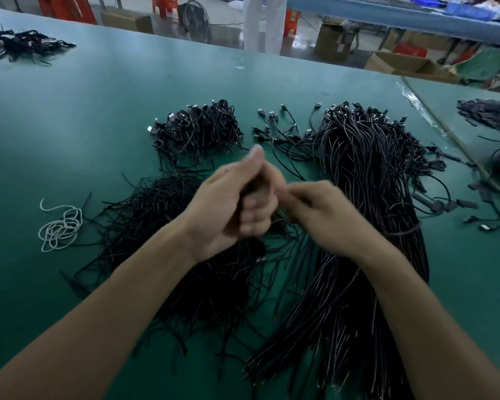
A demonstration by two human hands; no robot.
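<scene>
My left hand [234, 203] is raised above the green table [70, 125], its fingers curled round a coiled black cable [254, 189] of which only a dark sliver shows between the fingers. My right hand [326, 215] is right beside it, fingers bent and pinching something thin at the coil; motion blur hides what exactly. Under my hands lies a heap of short black ties [162, 226]. A long thick bundle of black USB cables [364, 197] stretches from the far right toward me. A pile of coiled, tied cables [199, 131] sits behind my hands.
A white string [59, 226] lies loose at the left. More black cable piles sit at the far left corner [20, 44] and at the right edge [494, 116]. A few loose cables [283, 131] lie between the piles. A person in white [264, 21] stands beyond the table, among boxes and red stools.
</scene>
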